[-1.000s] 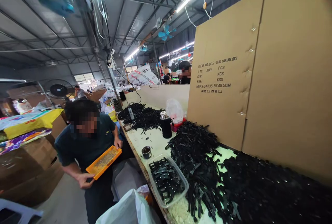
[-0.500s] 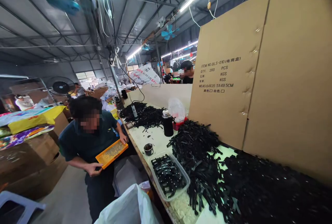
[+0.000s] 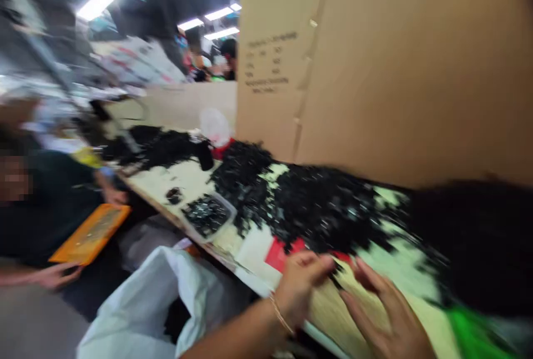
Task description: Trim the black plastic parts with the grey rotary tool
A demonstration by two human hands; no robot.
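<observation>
Head view, blurred. Left hand [image 3: 300,287] pinches a black part [image 3: 335,277] at the pile [image 3: 316,206] edge; right hand [image 3: 385,314] lies open, flat on the table [image 3: 258,248]. Risk: sweeping fingers could scatter parts off the near edge.

Frame badly blurred. Tall cardboard sheet [image 3: 375,65] stands upright at back of table [image 3: 250,248], printed text unreadable. Clear plastic tub [image 3: 208,216] w/ black parts sits near table's front edge; small dark cup [image 3: 174,195] just beside it, to the left. Dark bottle [image 3: 205,156] and clear bag over sth red [image 3: 215,131] further back. White plastic bag [image 3: 145,303] hangs below table edge. Co-worker in dark shirt [image 3: 37,209] at left holds orange tray [image 3: 89,234]. Strip lights [image 3: 97,1] overhead.
</observation>
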